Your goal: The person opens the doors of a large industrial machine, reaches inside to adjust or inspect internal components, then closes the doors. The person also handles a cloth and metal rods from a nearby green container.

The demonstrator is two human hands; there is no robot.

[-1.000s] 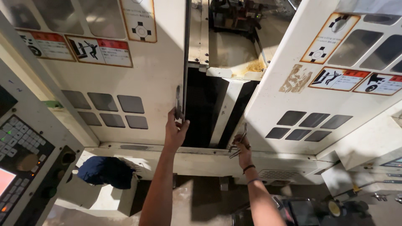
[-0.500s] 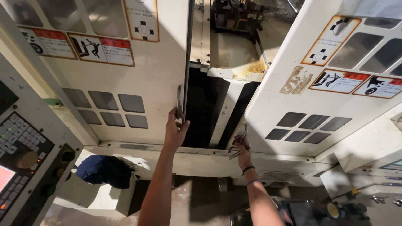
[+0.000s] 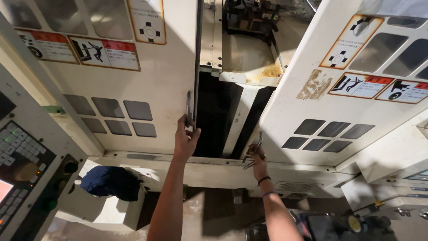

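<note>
While both arms reach up toward a cream-coloured machine enclosure, each hand has hold of a door handle. The left hand (image 3: pixel 186 139) is wrapped around the lower end of the left door handle (image 3: pixel 189 108), a slim upright metal bar fixed at the right edge of the left sliding door (image 3: pixel 151 85); the thumb sits on one side and the fingers (image 3: pixel 195 134) curl closed around the other. The right hand (image 3: pixel 257 157) grips the right door handle (image 3: pixel 253 150), a bent metal bar at the lower left corner of the right sliding door (image 3: pixel 312 111), with its fingers shut tight about the bar. A dark band and a thin bracelet circle that wrist.

Between the two doors stands a gap, through which a dark interior and a slanted pale panel (image 3: pixel 240 116) show, with a stained ledge and machine parts above. Each door carries rows of small dark windows and warning stickers with red and orange borders. At the far left a control panel (image 3: pixel 20 156) with a keypad and lit buttons leans into view. Below the left door a dark blue cloth (image 3: pixel 109 180) lies on a pale box-shaped part of the machine base, well apart from both hands.
</note>
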